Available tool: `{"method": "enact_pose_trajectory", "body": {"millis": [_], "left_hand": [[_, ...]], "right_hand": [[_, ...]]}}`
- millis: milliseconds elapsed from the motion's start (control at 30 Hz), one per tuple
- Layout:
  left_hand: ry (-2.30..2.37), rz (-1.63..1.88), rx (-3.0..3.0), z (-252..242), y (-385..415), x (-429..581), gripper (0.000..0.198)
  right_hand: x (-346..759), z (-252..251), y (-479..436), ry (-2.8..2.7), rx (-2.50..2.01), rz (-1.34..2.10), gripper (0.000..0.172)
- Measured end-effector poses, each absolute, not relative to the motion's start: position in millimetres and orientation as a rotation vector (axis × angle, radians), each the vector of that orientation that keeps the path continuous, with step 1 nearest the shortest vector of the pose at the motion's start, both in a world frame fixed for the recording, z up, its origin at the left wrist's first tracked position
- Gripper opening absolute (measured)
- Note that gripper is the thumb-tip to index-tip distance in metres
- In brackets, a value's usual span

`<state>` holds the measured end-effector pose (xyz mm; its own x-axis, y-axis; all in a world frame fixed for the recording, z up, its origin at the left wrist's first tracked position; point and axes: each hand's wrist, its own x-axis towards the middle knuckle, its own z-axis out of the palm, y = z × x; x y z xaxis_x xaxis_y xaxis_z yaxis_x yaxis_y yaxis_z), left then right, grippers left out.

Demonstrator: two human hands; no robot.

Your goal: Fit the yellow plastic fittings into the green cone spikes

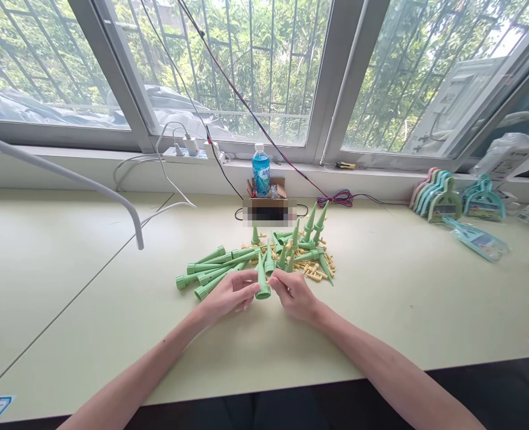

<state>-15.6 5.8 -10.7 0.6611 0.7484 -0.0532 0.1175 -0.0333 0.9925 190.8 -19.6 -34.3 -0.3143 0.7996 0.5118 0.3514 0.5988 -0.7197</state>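
My left hand (228, 297) and my right hand (294, 295) meet over the pale green table (381, 310). Between them stands a green plastic cone spike (262, 282), point up. The left fingers pinch its wide base from the left. My right hand is closed beside it, fingers curled on something I cannot make out. Just behind lies a heap of green spikes (286, 251), some upright, some lying flat, with several laid in a row to the left (205, 272). Small yellow plastic pieces (314, 272) are scattered among them.
A blue drink bottle (260, 173) stands in a small cardboard box (268, 206) by the window sill. Red and black wires (336, 197) and white cables (165, 179) run across the back. Pastel plastic dustpans (443, 200) sit far right. A white curved tube (112, 200) crosses the left.
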Motion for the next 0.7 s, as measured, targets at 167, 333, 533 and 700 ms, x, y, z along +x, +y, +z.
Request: {"method": "enact_pose_trajectory", "body": {"millis": [167, 333, 533, 700], "left_hand": [[0.754, 0.606, 1.608, -12.4, 5.3, -12.9, 0.042], [0.817, 0.669, 1.641, -12.0, 2.8, -8.5, 0.041], [0.979, 0.869, 1.524, -9.4, 4.9, -6.9, 0.036], [0.973, 0.745, 1.469, -9.1, 6.0, -7.0, 0.069]], "right_hand": [[188.7, -33.4, -20.3, -1.920, -0.998, 0.599, 0.041], [185.9, -36.1, -18.1, -1.875, -1.048, 0.567, 0.044], [185.7, -41.1, -14.3, -1.745, -1.104, 0.508, 0.043], [188.3, -35.4, -16.6, -1.825, -1.068, 0.467, 0.039]]}}
